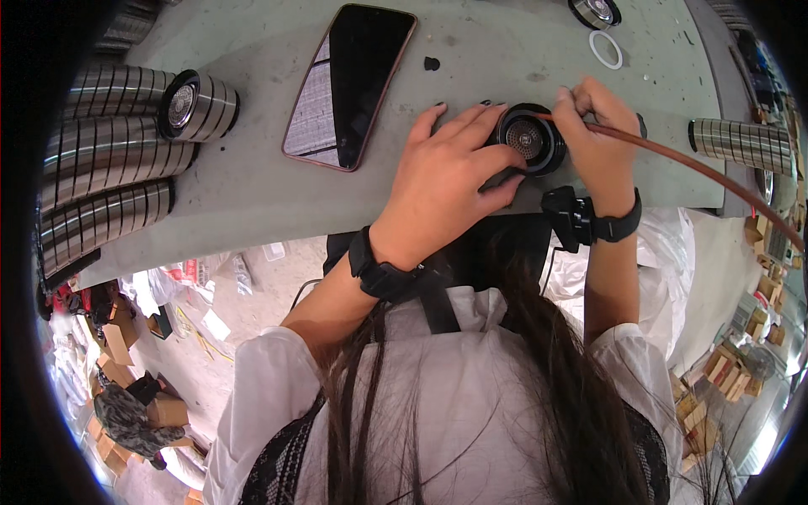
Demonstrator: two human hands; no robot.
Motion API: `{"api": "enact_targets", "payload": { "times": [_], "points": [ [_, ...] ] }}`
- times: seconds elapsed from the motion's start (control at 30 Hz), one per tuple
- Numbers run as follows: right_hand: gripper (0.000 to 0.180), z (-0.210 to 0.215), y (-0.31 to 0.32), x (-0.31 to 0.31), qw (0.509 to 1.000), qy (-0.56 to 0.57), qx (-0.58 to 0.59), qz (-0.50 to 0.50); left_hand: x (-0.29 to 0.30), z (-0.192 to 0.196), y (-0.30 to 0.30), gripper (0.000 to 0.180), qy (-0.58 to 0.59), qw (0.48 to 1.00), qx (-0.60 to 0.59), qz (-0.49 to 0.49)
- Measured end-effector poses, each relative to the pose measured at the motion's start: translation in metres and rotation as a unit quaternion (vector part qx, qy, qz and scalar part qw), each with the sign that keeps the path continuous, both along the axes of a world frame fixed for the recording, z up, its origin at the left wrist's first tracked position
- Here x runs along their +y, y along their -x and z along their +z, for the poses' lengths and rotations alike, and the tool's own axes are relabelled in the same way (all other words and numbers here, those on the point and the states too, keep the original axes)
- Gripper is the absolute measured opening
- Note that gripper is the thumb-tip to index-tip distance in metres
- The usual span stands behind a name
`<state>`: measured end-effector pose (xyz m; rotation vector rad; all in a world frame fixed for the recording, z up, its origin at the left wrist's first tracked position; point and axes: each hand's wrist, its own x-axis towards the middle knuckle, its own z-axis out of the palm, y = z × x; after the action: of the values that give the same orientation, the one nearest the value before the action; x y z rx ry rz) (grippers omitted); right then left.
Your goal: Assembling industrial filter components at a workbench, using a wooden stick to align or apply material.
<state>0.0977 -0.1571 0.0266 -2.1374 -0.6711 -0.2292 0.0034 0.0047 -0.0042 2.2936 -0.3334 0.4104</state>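
Note:
Near the table's front edge my left hand [454,168] curls its fingers and thumb around a round black-rimmed part [528,141] with a perforated metal disc in its middle. Closed in a pinch, my right hand [599,126] grips a thin brown hose [673,156]. The hose's tip lies over the upper rim of the round part, and whether it touches is too small to tell. From the right hand the hose runs off toward the right edge of the view. Both wrists carry black strapped devices.
A phone [349,84] lies left of my hands. Stacked metal-sided round parts [118,160] line the left side; another row [741,145] lies at the right. A white ring [605,50] and a similar round part [596,12] sit at the back. Cardboard boxes [730,370] stand on the floor.

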Motion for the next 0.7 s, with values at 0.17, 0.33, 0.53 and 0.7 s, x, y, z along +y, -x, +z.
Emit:
{"api": "enact_targets", "payload": {
  "times": [0.17, 0.33, 0.53, 0.7],
  "points": [
    [0.023, 0.011, 0.019, -0.010, 0.999, 0.030, 0.020, -0.022, 0.000, 0.000, 0.001, 0.018, 0.007, 1.000, 0.013, -0.005],
    [0.023, 0.019, 0.033, -0.007, 0.993, 0.020, 0.114, -0.022, 0.001, -0.001, 0.000, 0.020, -0.007, 1.000, 0.009, -0.007],
    [0.030, 0.013, 0.034, -0.028, 0.924, -0.317, 0.160, -0.140, -0.006, 0.010, -0.004, 0.039, 0.000, 1.000, 0.000, -0.009],
    [0.028, -0.010, 0.042, -0.038, 0.904, -0.358, 0.152, -0.177, -0.013, 0.013, -0.011, 0.046, -0.096, 0.995, 0.015, 0.002]
  ]
}}
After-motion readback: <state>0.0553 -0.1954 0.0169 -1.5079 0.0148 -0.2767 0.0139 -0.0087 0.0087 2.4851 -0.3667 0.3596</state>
